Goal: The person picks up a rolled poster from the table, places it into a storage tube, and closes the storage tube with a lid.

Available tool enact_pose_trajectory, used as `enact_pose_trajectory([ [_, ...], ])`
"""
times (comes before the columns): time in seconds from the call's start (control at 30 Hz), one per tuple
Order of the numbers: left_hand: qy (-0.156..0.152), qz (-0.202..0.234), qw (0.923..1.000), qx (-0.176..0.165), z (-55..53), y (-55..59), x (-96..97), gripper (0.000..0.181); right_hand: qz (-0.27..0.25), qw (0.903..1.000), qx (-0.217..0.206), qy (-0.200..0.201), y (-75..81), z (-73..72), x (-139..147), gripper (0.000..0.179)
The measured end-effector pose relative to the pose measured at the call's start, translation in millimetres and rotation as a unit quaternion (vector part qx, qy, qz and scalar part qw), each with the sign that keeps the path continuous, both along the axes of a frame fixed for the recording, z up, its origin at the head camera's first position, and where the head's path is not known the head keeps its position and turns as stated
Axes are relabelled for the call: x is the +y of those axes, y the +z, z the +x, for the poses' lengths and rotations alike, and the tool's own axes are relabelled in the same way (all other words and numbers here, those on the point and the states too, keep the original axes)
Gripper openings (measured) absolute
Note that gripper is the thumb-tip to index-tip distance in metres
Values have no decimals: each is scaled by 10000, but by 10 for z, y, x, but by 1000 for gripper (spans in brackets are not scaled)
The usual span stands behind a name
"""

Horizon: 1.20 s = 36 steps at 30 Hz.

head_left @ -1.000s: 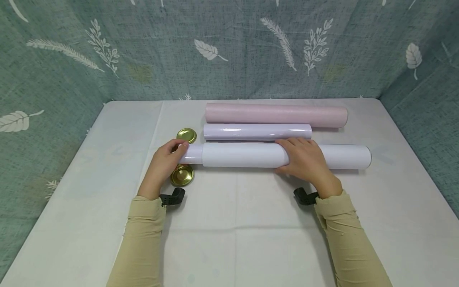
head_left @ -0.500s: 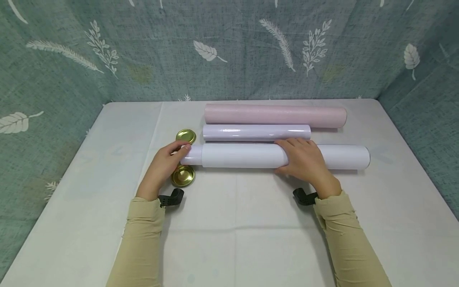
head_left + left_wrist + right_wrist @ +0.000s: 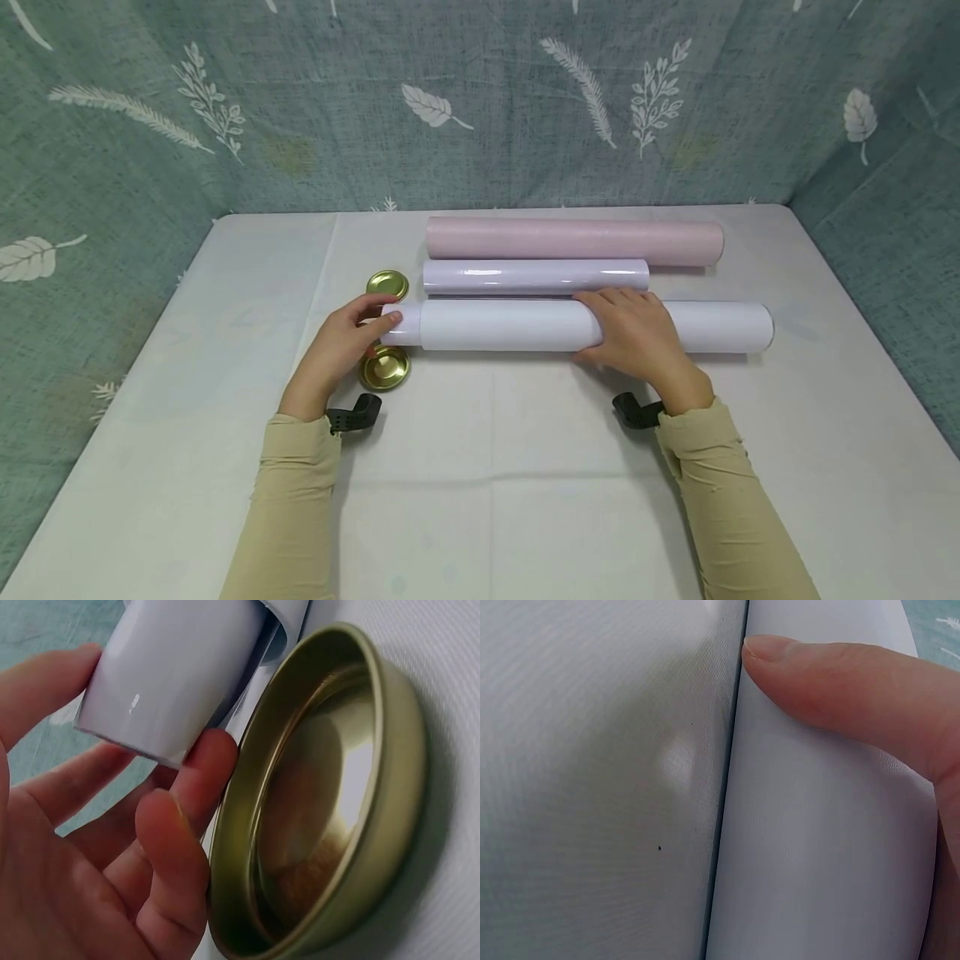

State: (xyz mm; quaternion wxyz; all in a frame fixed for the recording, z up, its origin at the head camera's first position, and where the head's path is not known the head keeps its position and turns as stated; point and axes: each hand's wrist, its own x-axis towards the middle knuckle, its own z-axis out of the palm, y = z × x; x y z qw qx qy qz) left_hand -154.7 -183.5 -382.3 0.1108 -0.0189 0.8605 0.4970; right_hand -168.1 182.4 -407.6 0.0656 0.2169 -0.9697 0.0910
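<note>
In the head view a long white roll [image 3: 510, 325] lies crosswise on the table. From its left end sticks a short length of a narrower, glossy pale lilac roll [image 3: 402, 325]. My left hand [image 3: 337, 346] holds that lilac end, thumb on one side and fingertips around the rim, as the left wrist view shows. My right hand [image 3: 637, 342] grips the white roll from above, right of its middle; its thumb [image 3: 817, 675] lies along the near side in the right wrist view. A gold jar lid [image 3: 322, 802], hollow side up, sits close beside my left fingers.
Behind the white roll lie a second glossy lilac roll [image 3: 536, 277] and a longer pink roll [image 3: 573, 242], roughly parallel to it. Another gold lid [image 3: 387, 285] lies just beyond my left hand. Patterned green cloth [image 3: 495, 108] stands along the table's back and sides.
My left hand has moved slightly right, and less of the lilac roll sticks out of the white one. The near lid has shifted a little right. My right hand stays in place.
</note>
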Motion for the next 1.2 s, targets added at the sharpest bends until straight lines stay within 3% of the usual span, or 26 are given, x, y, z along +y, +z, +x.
enact_pose_trajectory([
  [0.33, -322, 313, 9988, 171, -149, -283, -128, 59, -27, 10000, 21, 5, 14, 1, -1, 83],
  [0.73, -804, 405, 9959, 33, -149, -307, -119, 69, -18, 10000, -19, -2, 19, 6, -4, 83],
  [1.2, -891, 435, 9950, 99, -160, -325, -117, 66, -24, 10000, 43, 57, 3, -2, 5, 82],
])
